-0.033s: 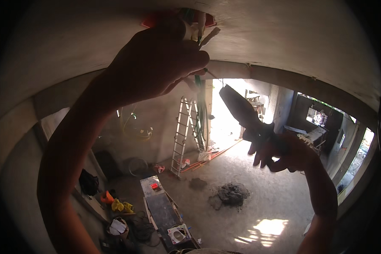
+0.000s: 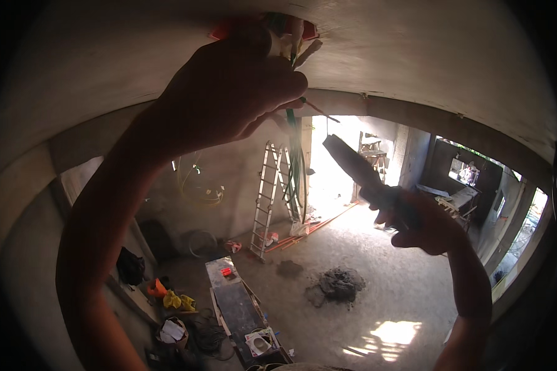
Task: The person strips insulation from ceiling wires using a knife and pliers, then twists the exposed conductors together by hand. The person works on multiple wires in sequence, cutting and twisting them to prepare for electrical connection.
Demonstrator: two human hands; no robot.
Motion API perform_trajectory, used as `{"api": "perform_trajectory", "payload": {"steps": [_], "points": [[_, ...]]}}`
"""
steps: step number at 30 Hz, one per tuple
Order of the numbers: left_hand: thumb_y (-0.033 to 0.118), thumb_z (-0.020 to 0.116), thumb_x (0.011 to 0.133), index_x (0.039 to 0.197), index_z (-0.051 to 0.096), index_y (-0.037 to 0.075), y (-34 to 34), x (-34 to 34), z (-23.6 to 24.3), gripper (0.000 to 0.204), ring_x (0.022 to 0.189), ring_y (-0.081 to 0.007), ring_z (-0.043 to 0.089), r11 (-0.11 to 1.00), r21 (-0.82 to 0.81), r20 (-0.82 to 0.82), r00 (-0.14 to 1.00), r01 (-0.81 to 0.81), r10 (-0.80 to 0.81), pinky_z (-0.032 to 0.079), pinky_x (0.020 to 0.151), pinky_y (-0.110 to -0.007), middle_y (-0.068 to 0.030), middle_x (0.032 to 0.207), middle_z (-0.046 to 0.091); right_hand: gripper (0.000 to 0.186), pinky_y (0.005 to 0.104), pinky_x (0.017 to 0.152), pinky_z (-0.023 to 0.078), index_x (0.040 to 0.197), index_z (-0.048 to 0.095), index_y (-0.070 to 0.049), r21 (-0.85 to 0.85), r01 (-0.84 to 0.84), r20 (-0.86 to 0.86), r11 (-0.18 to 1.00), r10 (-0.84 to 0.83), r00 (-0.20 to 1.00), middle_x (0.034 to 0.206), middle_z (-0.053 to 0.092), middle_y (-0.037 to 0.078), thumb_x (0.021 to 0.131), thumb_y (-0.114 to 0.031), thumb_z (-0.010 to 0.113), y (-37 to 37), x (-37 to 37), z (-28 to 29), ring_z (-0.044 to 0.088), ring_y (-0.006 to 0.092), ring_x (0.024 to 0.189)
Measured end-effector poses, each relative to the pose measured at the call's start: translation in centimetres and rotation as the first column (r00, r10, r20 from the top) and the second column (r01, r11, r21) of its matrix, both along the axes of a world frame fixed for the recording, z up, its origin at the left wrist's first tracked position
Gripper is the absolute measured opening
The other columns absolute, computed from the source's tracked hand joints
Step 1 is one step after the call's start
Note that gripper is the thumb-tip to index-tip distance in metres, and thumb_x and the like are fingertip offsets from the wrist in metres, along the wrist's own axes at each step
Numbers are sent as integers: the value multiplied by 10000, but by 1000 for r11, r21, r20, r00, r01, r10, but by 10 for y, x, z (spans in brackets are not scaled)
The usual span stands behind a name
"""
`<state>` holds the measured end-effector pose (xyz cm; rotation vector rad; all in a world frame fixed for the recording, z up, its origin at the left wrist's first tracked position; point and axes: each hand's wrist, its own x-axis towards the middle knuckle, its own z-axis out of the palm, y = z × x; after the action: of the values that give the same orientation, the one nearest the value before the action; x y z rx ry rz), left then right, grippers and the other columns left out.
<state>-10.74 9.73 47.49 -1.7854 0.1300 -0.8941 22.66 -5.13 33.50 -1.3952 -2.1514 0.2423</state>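
- Head view: the left hand [image 2: 241,86] is raised close under the ceiling [image 2: 427,49], coming in from the left, its fingers curled closed with the thumb pressed in on a thin wire [image 2: 320,110]; whatever else sits inside the palm is hidden
- The wire sticks out from beneath the left thumb, its long axis slanting down to the right, its free end pointing toward the bright doorway [image 2: 331,176]
- The right hand [image 2: 430,222] is lower and to the right, its fingers wrapped around the handle end of a dark hand tool [image 2: 353,164]; how its jaws stand is too dark to tell
- The tool lies in mid-air between the two hands, its long axis on a diagonal, handle end at lower right, narrow tip pointing up and left, just below the wire's free end
- Above the left hand, a red fitting [image 2: 223,29] shows at the ceiling, and green wires [image 2: 294,161] hang down behind the hand
- Beyond and below, a stepladder [image 2: 267,182] stands by the wall, a dark mound [image 2: 340,284] lies on the floor [image 2: 384,294], and a long board [image 2: 238,303] stretches toward the lower edge
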Motion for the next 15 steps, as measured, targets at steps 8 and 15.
{"api": "perform_trajectory", "payload": {"steps": [8,15], "points": [[228,811,848,887,670,138,-8,9,-4,172,848,-243,614,990,-129,96,994,65,-53,538,736,-392,-9,844,676,409,562,1129,377,1226,612,-68,990,113,12,80,-863,505,1467,514,153,839,35,692,6,-1,13,489,350,1368],[276,784,885,885,663,159,-10,4,-5,168,833,-232,661,985,-161,101,994,62,-46,547,745,-397,-20,806,678,284,545,1164,327,1126,628,-94,995,-5,-86,-95,-919,384,1504,527,98,875,-67,758,8,4,28,471,315,1401]]}}
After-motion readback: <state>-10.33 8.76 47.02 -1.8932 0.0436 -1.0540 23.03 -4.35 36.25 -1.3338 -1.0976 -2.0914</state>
